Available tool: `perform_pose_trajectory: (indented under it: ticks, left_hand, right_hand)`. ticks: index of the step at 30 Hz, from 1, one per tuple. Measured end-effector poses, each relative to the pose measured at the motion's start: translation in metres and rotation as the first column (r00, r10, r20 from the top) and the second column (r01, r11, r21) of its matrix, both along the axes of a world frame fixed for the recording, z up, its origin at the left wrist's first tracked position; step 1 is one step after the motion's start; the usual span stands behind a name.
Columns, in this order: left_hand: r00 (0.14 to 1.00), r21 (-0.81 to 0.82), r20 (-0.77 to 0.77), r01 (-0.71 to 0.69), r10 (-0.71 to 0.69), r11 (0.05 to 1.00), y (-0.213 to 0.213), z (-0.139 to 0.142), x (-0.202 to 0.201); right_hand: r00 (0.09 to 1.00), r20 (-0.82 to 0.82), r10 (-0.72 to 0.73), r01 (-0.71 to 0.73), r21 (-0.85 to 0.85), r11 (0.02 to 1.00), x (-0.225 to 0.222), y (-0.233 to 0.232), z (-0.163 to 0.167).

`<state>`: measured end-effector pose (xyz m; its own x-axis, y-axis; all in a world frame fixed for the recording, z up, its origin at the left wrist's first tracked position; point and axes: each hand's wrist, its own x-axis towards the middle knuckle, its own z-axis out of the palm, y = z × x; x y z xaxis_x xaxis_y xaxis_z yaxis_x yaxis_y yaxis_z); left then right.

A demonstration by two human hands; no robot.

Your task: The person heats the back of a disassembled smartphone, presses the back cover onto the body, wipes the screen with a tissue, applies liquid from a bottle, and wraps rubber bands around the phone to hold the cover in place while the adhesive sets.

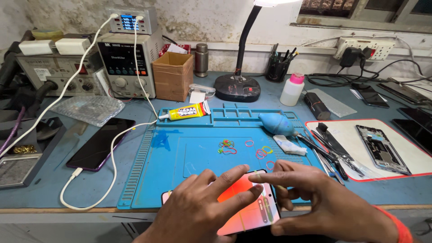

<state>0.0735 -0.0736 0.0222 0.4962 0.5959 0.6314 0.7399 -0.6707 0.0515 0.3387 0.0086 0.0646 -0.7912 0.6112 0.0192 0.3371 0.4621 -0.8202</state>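
A blue workbench [90, 184] fills the view, seen from above by a person at work. On it lies a blue mat [189, 157], and at the mat's near edge, partly over the bench front, a phone [249, 207] lies face up, its screen lit orange-pink. The phone looks assembled and switched on, with at least one thin band around its lower part; whether more bands remain to go on cannot be told. Loose rubber bands [245, 148] in several colours lie scattered mid-mat, apart from the phone.

The left hand [198, 211] rests flat over the phone's left half, fingers spread and released, the index finger stretched across the glass. The right hand [324, 202] comes in from the right, its index finger laid along the phone's top edge, the other fingers curled loosely at the phone's right side; neither hand clenches anything.

Further off: power supplies [128, 60] at the back left, a dark phone [101, 144] on a white cable, a lamp [237, 85], a cardboard box [173, 74], a white tray [405, 155] with an opened phone [382, 148], a blue blower [276, 123], a glue tube [185, 111].
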Motion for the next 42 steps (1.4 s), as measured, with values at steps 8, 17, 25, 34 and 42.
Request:
perform_pose_trajectory:
  ticks: [8,17,25,34,42]
  left_hand:
    - [0.963,-0.096,0.203,-0.162,0.179,0.982,0.003,-0.007,0.016]
    - [0.891,-0.096,0.409,-0.172,0.197,0.98,0.007,-0.002,0.027]
    - [0.679,-0.108,0.723,-0.074,0.129,0.991,0.031,0.004,0.009]
    - [0.174,-0.016,0.983,0.394,-0.057,0.919,0.069,0.01,-0.024]
    - [0.223,0.046,0.969,0.244,-0.102,0.969,0.073,0.005,-0.016]
  right_hand:
    - [0.976,-0.192,-0.099,0.203,0.656,0.727,-0.007,-0.008,-0.029]
    - [0.89,-0.442,-0.113,0.426,0.714,0.556,-0.018,-0.021,-0.014]
    - [0.777,-0.606,-0.169,0.593,0.614,0.521,-0.021,-0.006,0.003]
    - [0.945,-0.219,-0.244,0.327,0.586,0.742,-0.043,0.081,-0.003]
    - [0.978,0.064,-0.196,0.117,0.61,0.784,-0.074,0.129,-0.013]
